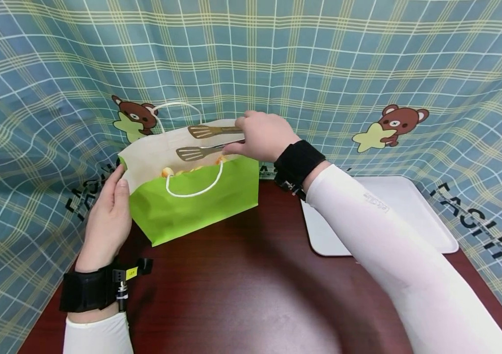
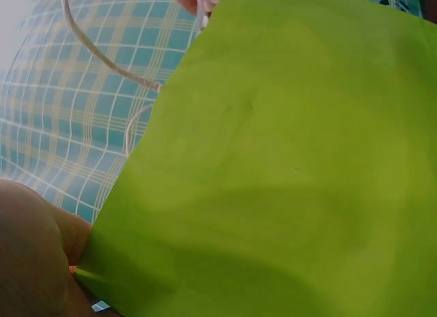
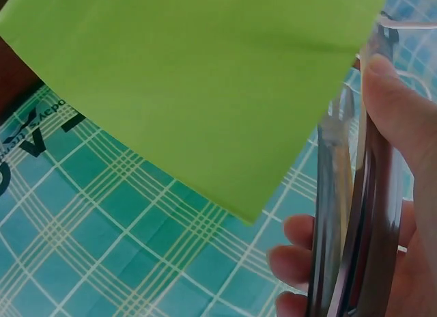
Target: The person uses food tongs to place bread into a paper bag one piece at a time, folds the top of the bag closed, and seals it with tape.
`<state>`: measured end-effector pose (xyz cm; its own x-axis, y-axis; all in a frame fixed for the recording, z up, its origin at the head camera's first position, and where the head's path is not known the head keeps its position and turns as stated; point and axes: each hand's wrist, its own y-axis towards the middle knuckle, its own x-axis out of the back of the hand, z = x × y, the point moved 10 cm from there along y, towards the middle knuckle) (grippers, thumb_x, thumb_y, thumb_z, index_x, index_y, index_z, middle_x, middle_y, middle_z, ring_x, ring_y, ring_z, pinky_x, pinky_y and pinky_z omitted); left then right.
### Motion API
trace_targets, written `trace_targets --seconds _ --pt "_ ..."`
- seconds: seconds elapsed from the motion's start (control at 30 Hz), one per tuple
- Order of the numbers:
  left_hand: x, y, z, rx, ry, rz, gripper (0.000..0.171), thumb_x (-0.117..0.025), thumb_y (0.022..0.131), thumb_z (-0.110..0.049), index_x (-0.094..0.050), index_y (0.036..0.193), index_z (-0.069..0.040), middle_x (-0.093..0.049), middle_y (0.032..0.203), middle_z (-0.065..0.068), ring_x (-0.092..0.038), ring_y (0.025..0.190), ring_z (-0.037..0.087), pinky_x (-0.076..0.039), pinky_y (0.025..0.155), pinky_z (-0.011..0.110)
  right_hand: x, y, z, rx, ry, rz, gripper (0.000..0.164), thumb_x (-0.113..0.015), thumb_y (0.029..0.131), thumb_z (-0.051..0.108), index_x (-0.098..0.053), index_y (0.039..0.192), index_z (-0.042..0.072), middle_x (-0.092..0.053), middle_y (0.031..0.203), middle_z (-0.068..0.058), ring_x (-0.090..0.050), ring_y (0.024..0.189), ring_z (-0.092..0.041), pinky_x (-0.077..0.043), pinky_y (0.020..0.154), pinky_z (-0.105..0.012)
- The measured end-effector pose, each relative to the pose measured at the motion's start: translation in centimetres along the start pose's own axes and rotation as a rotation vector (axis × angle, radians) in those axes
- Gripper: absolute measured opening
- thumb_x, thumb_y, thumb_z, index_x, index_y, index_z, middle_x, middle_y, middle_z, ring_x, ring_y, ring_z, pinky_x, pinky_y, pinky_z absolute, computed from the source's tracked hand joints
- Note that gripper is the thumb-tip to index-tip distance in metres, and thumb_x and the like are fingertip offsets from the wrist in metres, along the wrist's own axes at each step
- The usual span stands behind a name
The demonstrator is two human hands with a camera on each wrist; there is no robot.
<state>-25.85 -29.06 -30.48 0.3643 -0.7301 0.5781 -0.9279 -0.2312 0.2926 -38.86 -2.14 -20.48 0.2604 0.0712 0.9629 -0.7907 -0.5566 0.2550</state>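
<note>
A green paper bag (image 1: pixel 193 209) with a white inside and white rope handles stands tilted on the table, mouth up. My left hand (image 1: pixel 107 221) pinches its left top edge, thumb (image 2: pixel 31 249) against the green paper in the left wrist view. With my right hand (image 1: pixel 266 135) I hold metal tongs (image 3: pixel 374 194) that have two slotted, spatula-like ends (image 1: pixel 191 153). Those ends are spread apart over the bag's mouth, against its white inner wall. Small yellow-orange pieces (image 1: pixel 168 172) show at the opening; the lower contents are hidden.
A white tray (image 1: pixel 414 206) lies at the right, partly behind my right forearm. The dark red-brown table (image 1: pixel 233 285) spreads out in front of the bag. A checked cloth (image 1: pixel 321 59) with printed bears hangs around the back and sides.
</note>
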Motion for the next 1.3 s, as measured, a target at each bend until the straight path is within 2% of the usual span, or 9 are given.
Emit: trace_targets --seconds 0.17,0.37,0.53,0.73,0.97,1.07,1.3 --pt "0.0 0.1 0.0 0.001 -0.003 -0.001 0.053 -0.02 0.096 -0.058 -0.013 0.148 -0.047 -0.014 0.157 -0.006 -0.014 0.142 0.033 -0.016 0.106 0.064 1.3 -1.8 -1.3 -0.024 0.075 -0.067 0.075 -0.046 0.08 0.074 -0.056 0.129 0.018 -0.056 0.113 0.0 -0.056 0.094 -0.017 -0.047 0.079 -0.037" --pt "0.0 0.2 0.1 0.009 0.005 -0.001 0.053 -0.02 0.096 -0.058 -0.013 0.148 -0.047 -0.014 0.157 -0.006 -0.015 0.142 0.033 -0.016 0.106 0.064 2.2 -4.7 -3.6 -0.079 0.157 -0.164 0.077 -0.042 0.085 0.071 -0.043 0.142 0.019 -0.053 0.12 -0.004 -0.052 0.098 -0.019 -0.046 0.085 -0.038" --pt "-0.2 0.3 0.2 0.011 0.007 0.015 0.053 -0.019 0.096 -0.058 -0.01 0.147 -0.048 -0.011 0.157 -0.007 -0.013 0.142 0.034 -0.015 0.106 0.064 1.9 -7.2 -5.2 -0.095 0.209 -0.215 0.076 -0.039 0.089 0.065 -0.025 0.151 0.021 -0.049 0.12 -0.008 -0.047 0.091 -0.021 -0.044 0.079 -0.038" --pt "-0.3 0.3 0.4 0.018 -0.002 0.035 0.053 -0.018 0.096 -0.058 -0.008 0.147 -0.049 -0.008 0.158 -0.007 -0.01 0.143 0.035 -0.014 0.105 0.065 0.9 -9.9 -6.5 -0.122 0.294 -0.291 0.069 -0.044 0.093 0.054 -0.021 0.152 0.025 -0.044 0.111 -0.008 -0.04 0.082 -0.021 -0.039 0.071 -0.035" --pt "-0.2 0.2 0.1 0.01 -0.012 0.028 0.053 -0.019 0.096 -0.058 -0.01 0.148 -0.048 -0.009 0.158 -0.007 -0.01 0.143 0.034 -0.014 0.106 0.064 -1.6 -13.3 -8.0 -0.197 0.327 -0.4 0.068 -0.046 0.097 0.04 -0.011 0.153 0.026 -0.043 0.115 -0.014 -0.039 0.077 -0.02 -0.036 0.063 -0.033" --pt "-0.2 0.2 -0.1 0.006 -0.013 0.028 0.054 -0.019 0.096 -0.058 -0.01 0.148 -0.047 -0.009 0.158 -0.006 -0.01 0.143 0.033 -0.014 0.106 0.064 -3.4 -14.6 -8.5 -0.235 0.324 -0.404 0.066 -0.046 0.098 0.035 -0.012 0.153 0.025 -0.042 0.115 -0.017 -0.041 0.077 -0.021 -0.038 0.061 -0.033" --pt "-0.3 0.1 0.1 0.012 -0.006 0.03 0.054 -0.019 0.096 -0.058 -0.009 0.148 -0.047 -0.009 0.158 -0.005 -0.011 0.143 0.035 -0.014 0.105 0.065 -10.3 -16.0 -8.5 -0.247 0.327 -0.259 0.059 -0.046 0.098 0.019 -0.023 0.152 0.021 -0.04 0.107 -0.015 -0.042 0.074 -0.023 -0.039 0.054 -0.03"
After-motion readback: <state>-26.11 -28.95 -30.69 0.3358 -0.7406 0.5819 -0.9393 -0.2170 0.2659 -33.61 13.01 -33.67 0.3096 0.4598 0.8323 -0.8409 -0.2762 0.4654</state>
